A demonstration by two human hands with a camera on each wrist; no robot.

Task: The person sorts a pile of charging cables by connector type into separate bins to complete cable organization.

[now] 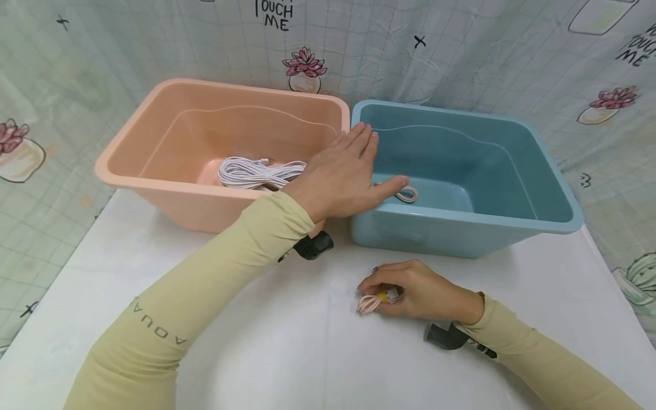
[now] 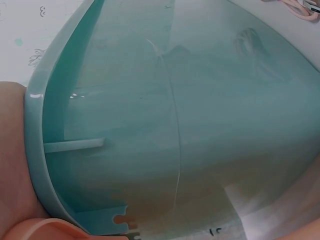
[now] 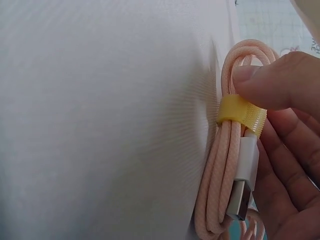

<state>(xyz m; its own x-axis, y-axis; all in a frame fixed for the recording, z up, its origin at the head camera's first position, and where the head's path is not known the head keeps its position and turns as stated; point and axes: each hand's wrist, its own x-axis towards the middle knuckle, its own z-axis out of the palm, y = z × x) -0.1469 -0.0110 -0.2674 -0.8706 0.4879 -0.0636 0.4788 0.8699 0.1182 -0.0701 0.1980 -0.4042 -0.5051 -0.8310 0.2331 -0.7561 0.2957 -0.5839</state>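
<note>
My right hand [image 1: 430, 290] pinches a coiled pink USB cable [image 3: 212, 180] just over the white tabletop, in front of the blue bin. A yellow strap [image 3: 242, 112] binds the coil, with the thumb lying across it, and the metal USB plug [image 3: 240, 200] points down in the right wrist view. My left hand [image 1: 340, 173] lies with straight fingers and spread thumb over the neighbouring rims of the peach bin [image 1: 215, 193] and the blue bin [image 1: 461, 215]. Beyond its thumb, part of another pink cable [image 1: 407, 196] shows inside the blue bin.
White coiled cables [image 1: 248, 173] lie in the peach bin, partly hidden by the left hand. Both bins stand side by side at the back of the white table [image 1: 266, 341]. A printed cloth [image 1: 359, 51] hangs behind them.
</note>
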